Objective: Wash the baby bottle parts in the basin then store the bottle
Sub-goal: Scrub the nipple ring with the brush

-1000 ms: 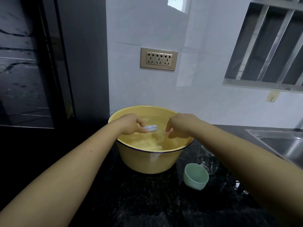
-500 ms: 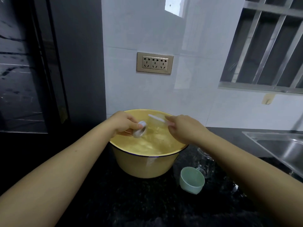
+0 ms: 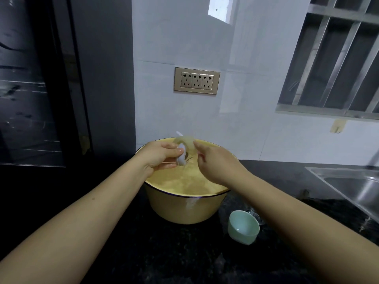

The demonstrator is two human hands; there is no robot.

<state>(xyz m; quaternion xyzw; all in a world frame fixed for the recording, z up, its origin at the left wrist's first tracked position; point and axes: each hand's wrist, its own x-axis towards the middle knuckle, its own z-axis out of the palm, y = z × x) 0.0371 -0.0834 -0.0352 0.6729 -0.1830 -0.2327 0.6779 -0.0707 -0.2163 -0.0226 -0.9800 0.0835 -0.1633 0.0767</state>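
**Washing small bottle parts above the basin: where a slip could come from**

A white ring (image 3: 181, 156) is held by the left hand (image 3: 161, 157) just above the water (image 3: 180, 182) in the yellow basin (image 3: 184, 210), near the far rim. The fingers (image 3: 171, 149) of that hand are curled round the ring's edge. A soft translucent part (image 3: 184, 141) is pinched by the right hand (image 3: 216, 163) at its fingertips (image 3: 195, 143) and is pressed against the ring. It is blurred, so its exact shape cannot be told. A green cap (image 3: 243, 227) lies on its side on the dark worktop (image 3: 164, 253), just right of the basin. A clear glass item (image 3: 254, 216) behind the cap is probably the bottle, though most of it is hidden by the right forearm.

The washing is judged to be under way, with cap and bottle not yet in the basin and storing not begun.

Several things could go wrong from here:

- Both parts are wet and small, so either could be squeezed out of the grip and dropped behind the basin, since they are held close to the far rim.
- The cap could be knocked and rolled along the worktop by the right forearm, which passes directly above it — the glass item beside it is exposed in the same way.
- Water could be flicked up toward the wall socket (image 3: 196, 80) if the parts are shaken hard.
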